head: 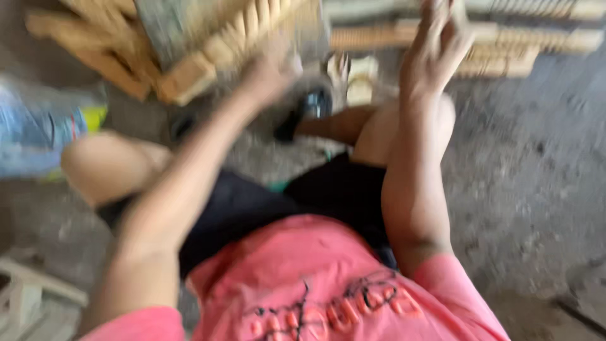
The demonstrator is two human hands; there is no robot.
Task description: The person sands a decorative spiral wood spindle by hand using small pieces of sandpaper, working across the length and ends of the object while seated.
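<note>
Seemingly, the left hand (268, 72) touches the wooden frame (208, 47) at eleven o'clock; the right hand (432, 53) spreads, empty, at one. Blur hides the left grip; a steadier hold would suit.

Pale raw wood slatted frame (208, 47), rough grey concrete floor (524, 164), matt pink cloth shirt (303, 271), black cloth shorts (265, 208)

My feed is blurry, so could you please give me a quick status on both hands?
Left hand on the wooden frame, grip lost in blur. Right hand raised, fingers spread, empty. Nothing clearly between the hands.
</note>
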